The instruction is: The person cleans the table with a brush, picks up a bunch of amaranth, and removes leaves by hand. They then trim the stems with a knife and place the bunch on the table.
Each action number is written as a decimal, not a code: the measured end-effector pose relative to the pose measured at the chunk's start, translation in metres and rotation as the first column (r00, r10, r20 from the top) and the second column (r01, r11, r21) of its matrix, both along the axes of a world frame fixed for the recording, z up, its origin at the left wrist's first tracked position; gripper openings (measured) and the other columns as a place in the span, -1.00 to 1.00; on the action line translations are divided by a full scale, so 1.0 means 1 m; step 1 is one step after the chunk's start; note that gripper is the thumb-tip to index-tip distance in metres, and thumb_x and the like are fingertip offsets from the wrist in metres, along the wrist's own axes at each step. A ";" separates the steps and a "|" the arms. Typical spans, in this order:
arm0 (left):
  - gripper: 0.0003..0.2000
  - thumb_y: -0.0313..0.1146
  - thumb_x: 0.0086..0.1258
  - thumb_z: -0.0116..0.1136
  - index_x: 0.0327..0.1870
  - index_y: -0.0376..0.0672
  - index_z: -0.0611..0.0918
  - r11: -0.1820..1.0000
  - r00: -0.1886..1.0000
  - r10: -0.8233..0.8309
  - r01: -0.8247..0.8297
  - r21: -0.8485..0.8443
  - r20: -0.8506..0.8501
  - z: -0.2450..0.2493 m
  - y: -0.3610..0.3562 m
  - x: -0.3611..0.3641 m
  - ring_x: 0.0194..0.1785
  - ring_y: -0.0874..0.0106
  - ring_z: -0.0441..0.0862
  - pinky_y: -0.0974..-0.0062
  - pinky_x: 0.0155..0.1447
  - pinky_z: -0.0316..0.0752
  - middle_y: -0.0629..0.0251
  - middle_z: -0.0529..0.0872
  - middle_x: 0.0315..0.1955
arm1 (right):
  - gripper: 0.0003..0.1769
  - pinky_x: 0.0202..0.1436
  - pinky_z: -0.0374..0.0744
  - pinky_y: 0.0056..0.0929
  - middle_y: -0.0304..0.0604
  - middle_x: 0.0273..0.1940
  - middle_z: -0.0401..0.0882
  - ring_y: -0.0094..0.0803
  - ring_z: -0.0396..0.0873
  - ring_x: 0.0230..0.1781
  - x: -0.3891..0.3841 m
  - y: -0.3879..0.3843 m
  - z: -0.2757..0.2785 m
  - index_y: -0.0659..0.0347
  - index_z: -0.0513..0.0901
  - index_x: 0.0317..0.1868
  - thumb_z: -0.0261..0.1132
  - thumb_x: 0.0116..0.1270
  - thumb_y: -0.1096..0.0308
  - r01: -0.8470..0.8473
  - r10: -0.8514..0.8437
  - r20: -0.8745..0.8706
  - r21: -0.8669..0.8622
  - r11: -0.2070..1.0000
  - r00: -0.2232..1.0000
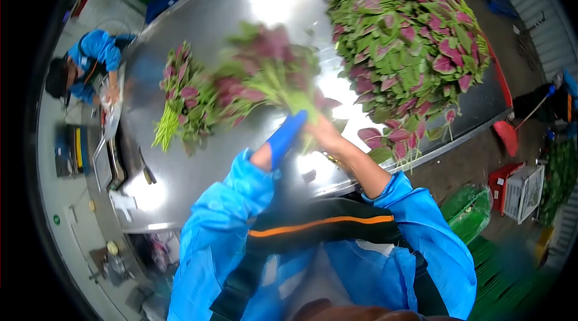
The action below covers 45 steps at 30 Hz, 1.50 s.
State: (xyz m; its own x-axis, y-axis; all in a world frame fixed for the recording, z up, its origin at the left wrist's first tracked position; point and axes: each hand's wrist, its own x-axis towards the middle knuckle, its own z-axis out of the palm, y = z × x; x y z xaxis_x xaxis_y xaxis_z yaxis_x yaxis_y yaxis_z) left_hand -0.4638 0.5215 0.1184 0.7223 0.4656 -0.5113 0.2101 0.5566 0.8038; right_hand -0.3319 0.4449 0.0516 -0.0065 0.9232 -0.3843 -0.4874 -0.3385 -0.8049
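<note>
A bunch of red-and-green amaranth (265,68) is held over the metal table, its leaves pointing away from me and smeared by motion. My left hand (286,139), in a blue glove, closes round the stems from the left. Bare, my right hand (324,133) grips the same stems from the right, near their cut ends. Left of the held bunch lies a smaller bunch of amaranth (183,101) with its pale stems towards me. A large heap of amaranth (409,44) covers the table's right part, and several loose sprigs (400,140) lie at its near edge.
The shiny metal table (223,182) extends under everything. A dark-handled knife (146,167) lies at its left. Another person (90,65) in blue works beyond the left edge. On the right floor are a red dustpan (507,136), a white crate (522,193) and green plastic wrap (469,212).
</note>
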 end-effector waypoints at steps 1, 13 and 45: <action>-0.51 0.04 0.52 -0.05 0.30 -0.09 0.43 0.989 0.987 -0.128 0.134 0.067 -0.092 -0.011 0.006 -0.006 0.04 0.48 0.50 0.50 0.13 0.42 0.33 0.56 0.07 | -0.50 -0.50 0.59 -0.43 -0.19 -0.24 0.54 -0.39 0.61 -0.29 0.000 -0.007 0.000 0.08 0.29 0.24 0.22 0.39 0.13 0.021 -0.029 -0.161 -0.054 0.998 0.986; -0.56 -0.20 0.24 0.23 0.18 0.03 0.59 -0.577 0.926 -0.065 0.269 0.771 -0.371 0.022 0.027 -0.016 0.11 0.16 0.60 0.23 0.29 0.37 0.17 0.68 0.01 | -0.70 -0.71 0.40 -0.60 -0.22 -0.35 0.57 -0.53 0.54 -0.57 -0.022 -0.026 0.046 0.09 0.43 0.05 0.19 0.44 0.14 0.034 -0.064 -0.242 -0.126 0.991 0.968; -0.45 -0.07 0.10 0.35 0.10 -0.18 0.60 0.395 0.585 -0.078 0.762 0.514 -0.807 -0.089 0.053 0.037 0.09 0.09 0.59 0.25 0.12 0.51 -0.03 0.57 0.08 | -0.75 -0.51 0.51 -0.58 -0.33 -0.43 0.37 -0.63 0.36 -0.50 0.013 -0.100 0.020 0.19 0.39 0.01 0.18 0.35 0.44 0.399 -0.326 0.343 -0.171 0.901 0.881</action>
State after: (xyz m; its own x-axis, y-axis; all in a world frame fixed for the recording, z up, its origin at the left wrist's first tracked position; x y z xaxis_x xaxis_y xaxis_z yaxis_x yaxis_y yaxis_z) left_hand -0.4266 0.5748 0.0293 0.6346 0.5957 -0.4924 0.7710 -0.5321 0.3499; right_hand -0.3191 0.3452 0.0721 0.4602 0.7232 -0.5149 -0.3611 -0.3773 -0.8528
